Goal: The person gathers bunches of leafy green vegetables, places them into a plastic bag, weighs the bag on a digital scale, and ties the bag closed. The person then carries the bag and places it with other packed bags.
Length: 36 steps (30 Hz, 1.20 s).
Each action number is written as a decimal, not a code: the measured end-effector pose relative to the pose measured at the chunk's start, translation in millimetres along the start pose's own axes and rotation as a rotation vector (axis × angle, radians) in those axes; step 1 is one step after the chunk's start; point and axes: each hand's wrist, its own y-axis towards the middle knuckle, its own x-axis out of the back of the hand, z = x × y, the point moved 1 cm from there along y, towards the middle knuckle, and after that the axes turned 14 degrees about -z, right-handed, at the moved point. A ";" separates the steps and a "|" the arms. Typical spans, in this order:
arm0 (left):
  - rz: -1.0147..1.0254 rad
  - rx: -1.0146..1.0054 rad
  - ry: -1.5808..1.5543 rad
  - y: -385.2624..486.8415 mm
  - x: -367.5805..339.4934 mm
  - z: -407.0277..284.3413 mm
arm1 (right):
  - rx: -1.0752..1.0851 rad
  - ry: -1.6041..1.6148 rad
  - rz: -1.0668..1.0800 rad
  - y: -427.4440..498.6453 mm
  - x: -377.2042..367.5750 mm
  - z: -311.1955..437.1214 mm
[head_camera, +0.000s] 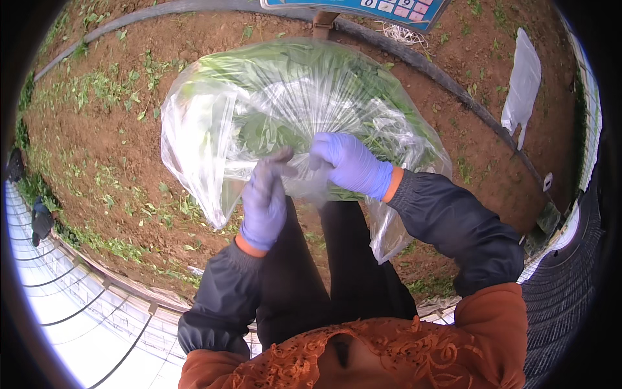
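Note:
A large clear plastic bag (311, 87) full of leafy greens lies before me, its film gathered into radiating folds towards my hands. My right hand (342, 163), in a thin purple glove, is closed on the gathered film near the bag's middle. My left hand (267, 197), gloved alike, is at the left of the gather with fingers apart and blurred; whether it touches the film I cannot tell. Blurred film hangs between the hands. One loose corner of the bag points down at the left, another at the right beside my leg.
Behind the bag stands a blue keypad panel (388, 9) on a rusty metal post (323, 24). A dark hose (413, 56) curves across the soil. White string (402, 34) and an empty plastic bag (524, 87) lie beyond. Loose leaves are scattered at the left, where a person (42, 221) is far off.

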 end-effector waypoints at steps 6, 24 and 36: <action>0.214 0.024 0.237 42.4 -11.9 33.3 | 0.252 -0.445 -0.247 5.3 -13.8 -3.0; 0.220 -0.669 1.222 47.5 -17.6 6.1 | 0.273 -0.606 -0.089 -33.6 21.2 -12.8; -0.141 -0.322 1.545 99.5 35.4 -19.3 | -0.057 -0.103 -0.233 -13.8 -12.6 84.9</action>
